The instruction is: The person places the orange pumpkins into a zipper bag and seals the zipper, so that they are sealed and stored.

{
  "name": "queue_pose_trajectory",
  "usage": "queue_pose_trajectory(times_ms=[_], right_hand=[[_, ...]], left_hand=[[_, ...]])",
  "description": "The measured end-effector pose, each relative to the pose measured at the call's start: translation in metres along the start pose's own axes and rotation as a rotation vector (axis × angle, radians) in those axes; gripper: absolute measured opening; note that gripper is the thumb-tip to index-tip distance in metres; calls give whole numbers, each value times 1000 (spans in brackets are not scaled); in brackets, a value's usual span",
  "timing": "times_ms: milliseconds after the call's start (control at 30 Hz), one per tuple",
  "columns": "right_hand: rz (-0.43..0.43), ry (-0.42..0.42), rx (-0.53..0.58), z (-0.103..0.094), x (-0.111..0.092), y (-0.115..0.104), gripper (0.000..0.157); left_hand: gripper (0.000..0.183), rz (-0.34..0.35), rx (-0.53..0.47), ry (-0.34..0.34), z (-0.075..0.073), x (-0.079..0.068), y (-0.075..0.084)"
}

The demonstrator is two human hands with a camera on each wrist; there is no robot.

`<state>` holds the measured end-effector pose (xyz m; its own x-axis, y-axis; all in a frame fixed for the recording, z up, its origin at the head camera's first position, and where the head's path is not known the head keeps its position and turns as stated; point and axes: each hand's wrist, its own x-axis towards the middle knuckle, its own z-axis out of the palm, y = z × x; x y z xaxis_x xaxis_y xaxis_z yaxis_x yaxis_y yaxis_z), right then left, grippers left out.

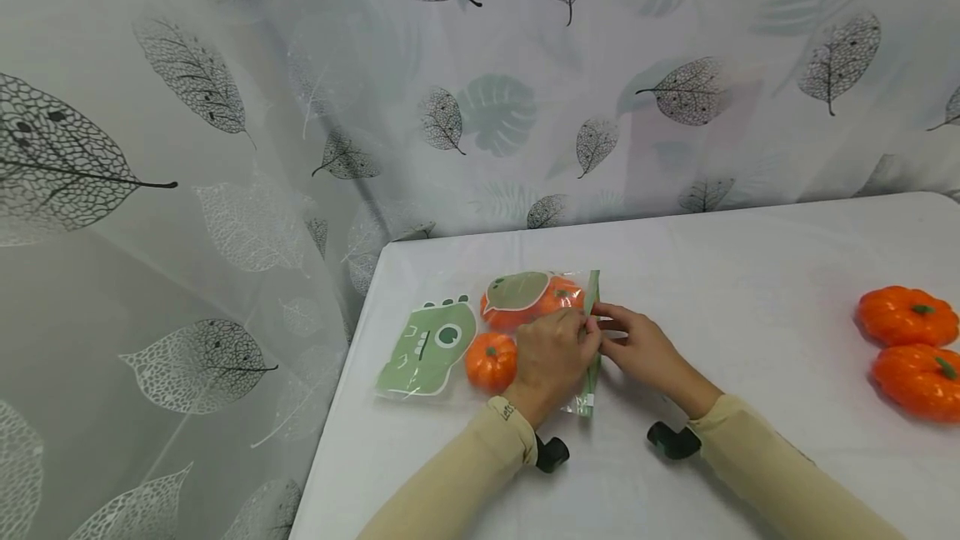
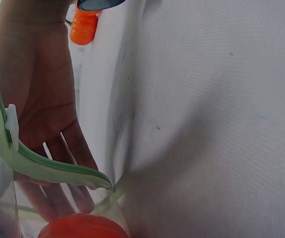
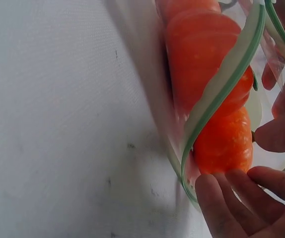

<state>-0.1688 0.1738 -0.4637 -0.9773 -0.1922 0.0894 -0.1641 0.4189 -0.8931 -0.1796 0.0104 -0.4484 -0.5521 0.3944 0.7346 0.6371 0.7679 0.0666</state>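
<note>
A clear zip bag (image 1: pixel 429 348) with a green one-eyed monster print and green zip edge lies on the table, holding several toy pumpkins, one a small orange pumpkin (image 1: pixel 491 362). My left hand (image 1: pixel 551 357) lies over the bag, curled, pinching its mouth near the zip edge. From the right, my right hand (image 1: pixel 637 348) reaches to the bag's mouth with fingers spread. In the right wrist view the mouth gapes, and the right fingertips are right at a pumpkin (image 3: pixel 224 144) inside. The left wrist view shows the zip edge (image 2: pixel 58 168) with a white slider crossing the right hand's fingers.
Two larger orange pumpkins (image 1: pixel 907 315) lie together at the table's right side. The white table (image 1: pixel 750 273) ends at the back before a leaf-print curtain (image 1: pixel 555 98), which also hangs along the left. Black wrist devices (image 1: pixel 673 440) sit under both cuffs.
</note>
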Motion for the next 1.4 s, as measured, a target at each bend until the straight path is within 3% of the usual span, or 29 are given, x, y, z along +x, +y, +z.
queue_pose_trajectory(times_ms=[167, 467, 733, 967, 1400], right_hand=[[-22, -18, 0, 0, -3, 3, 53], [-40, 79, -145, -17, -16, 5, 69], [-30, 237, -357, -49, -24, 2, 92], [-21, 383, -412, -79, -34, 2, 108], [144, 522, -479, -133, -55, 2, 112]], left_hand=[[12, 1, 13, -3, 1, -1, 1], [15, -7, 30, -32, -1, -1, 1], [18, -6, 45, -61, -1, -2, 1], [18, -4, 32, -76, -1, -2, 0], [18, -8, 26, -76, -5, -2, -4]])
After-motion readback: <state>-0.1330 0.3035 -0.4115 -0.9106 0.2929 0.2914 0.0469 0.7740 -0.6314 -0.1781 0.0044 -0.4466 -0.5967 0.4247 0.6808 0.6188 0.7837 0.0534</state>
